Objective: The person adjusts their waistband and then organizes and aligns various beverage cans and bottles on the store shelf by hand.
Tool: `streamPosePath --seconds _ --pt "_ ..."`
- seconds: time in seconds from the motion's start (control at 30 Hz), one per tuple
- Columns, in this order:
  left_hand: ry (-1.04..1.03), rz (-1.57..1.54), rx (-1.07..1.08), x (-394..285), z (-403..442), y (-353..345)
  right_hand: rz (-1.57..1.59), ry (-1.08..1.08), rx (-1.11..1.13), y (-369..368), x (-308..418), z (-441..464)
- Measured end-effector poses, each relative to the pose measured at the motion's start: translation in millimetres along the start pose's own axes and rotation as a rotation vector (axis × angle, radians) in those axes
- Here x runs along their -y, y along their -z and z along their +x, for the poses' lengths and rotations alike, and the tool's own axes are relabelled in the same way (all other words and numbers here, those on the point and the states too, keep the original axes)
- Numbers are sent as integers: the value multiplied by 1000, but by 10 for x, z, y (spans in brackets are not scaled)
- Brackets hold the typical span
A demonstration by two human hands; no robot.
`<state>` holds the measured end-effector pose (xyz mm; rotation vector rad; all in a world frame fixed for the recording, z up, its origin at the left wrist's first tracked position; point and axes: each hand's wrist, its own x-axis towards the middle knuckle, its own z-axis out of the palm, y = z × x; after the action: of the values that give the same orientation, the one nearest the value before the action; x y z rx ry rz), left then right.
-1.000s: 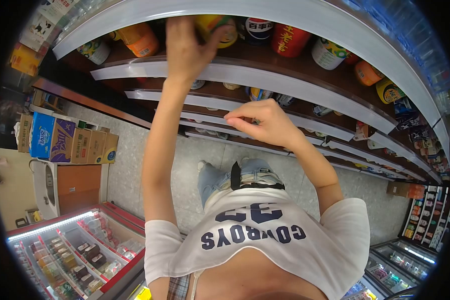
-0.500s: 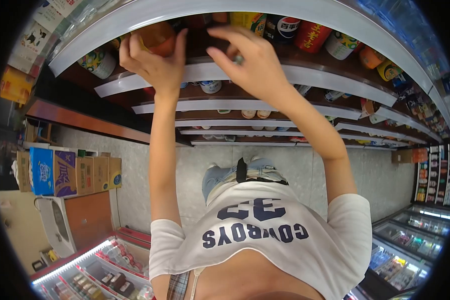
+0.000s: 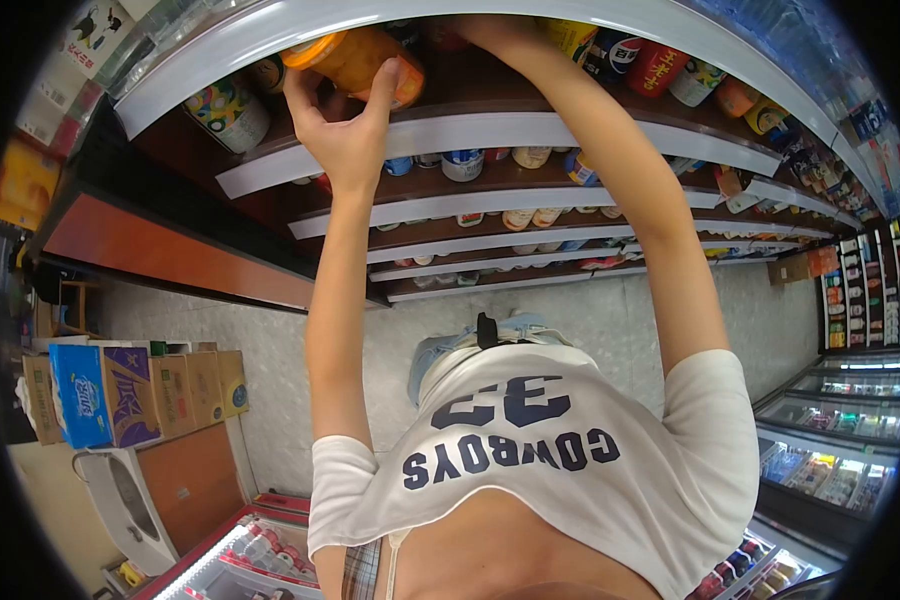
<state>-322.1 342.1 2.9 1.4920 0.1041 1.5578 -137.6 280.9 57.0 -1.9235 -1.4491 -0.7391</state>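
My left hand (image 3: pixel 340 130) is wrapped round a jar (image 3: pixel 355 62) with an orange lid and orange contents. The jar lies tilted at the front of the upper shelf (image 3: pixel 490 98). Deeper on that shelf is my right hand (image 3: pixel 495 35), partly cut off by the shelf edge above; its fingers are hidden in shadow, near a dark reddish item I cannot make out. A patterned can (image 3: pixel 227 112) stands left of the jar. Right of my right forearm sit a yellow can (image 3: pixel 570 40), a Pepsi can (image 3: pixel 620 52) and a red can (image 3: pixel 658 68).
White-edged shelves (image 3: pixel 530 205) with cans and jars continue below. A dark side panel (image 3: pixel 170 245) borders them on the left. Cartons (image 3: pixel 130 395) stand by a white sink (image 3: pixel 125 500). Lit fridges (image 3: pixel 830 465) are at the right, and grey floor (image 3: pixel 300 350) lies behind me.
The jar has come forward and tilted in my left hand, its orange lid now showing. My right hand has moved deeper into the shelf, and its fingers have gone out of sight.
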Motion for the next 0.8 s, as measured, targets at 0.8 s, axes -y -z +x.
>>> streamPosePath --seconds 0.8 --pt "20 -30 -218 -63 162 596 1 -59 28 451 1013 -631"
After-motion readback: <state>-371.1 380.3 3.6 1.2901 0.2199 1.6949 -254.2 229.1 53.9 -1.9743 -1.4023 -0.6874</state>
